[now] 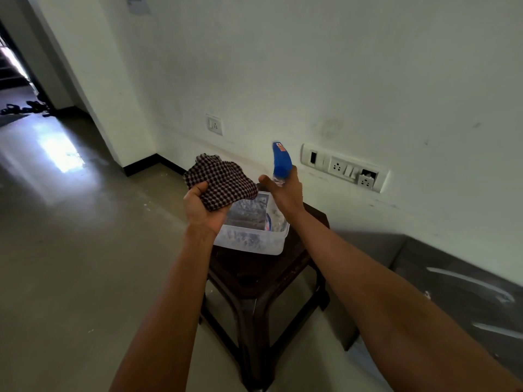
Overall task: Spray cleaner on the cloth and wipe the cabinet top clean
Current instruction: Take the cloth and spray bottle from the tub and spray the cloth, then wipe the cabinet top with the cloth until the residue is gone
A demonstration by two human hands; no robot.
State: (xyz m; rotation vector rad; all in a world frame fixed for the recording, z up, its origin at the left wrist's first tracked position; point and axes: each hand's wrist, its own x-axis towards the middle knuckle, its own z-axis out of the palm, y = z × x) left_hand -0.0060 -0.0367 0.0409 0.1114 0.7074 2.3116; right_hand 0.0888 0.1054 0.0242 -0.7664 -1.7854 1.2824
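Observation:
My left hand [202, 207] grips a bunched dark checked cloth [223, 181], held up in front of me. My right hand [284, 192] is closed around a spray bottle with a blue trigger head [281, 159], which stands upright just right of the cloth; my thumb sticks out toward the cloth. Most of the bottle's body is hidden inside my fist. The grey cabinet top [464, 281] lies low at the right, against the wall.
Under my hands a dark brown plastic stool [260, 275] carries a clear plastic tub [254, 236] with items inside. On the white wall behind are a switch-and-socket panel [343, 166] and a single socket [215, 125]. A doorway opens at the far left.

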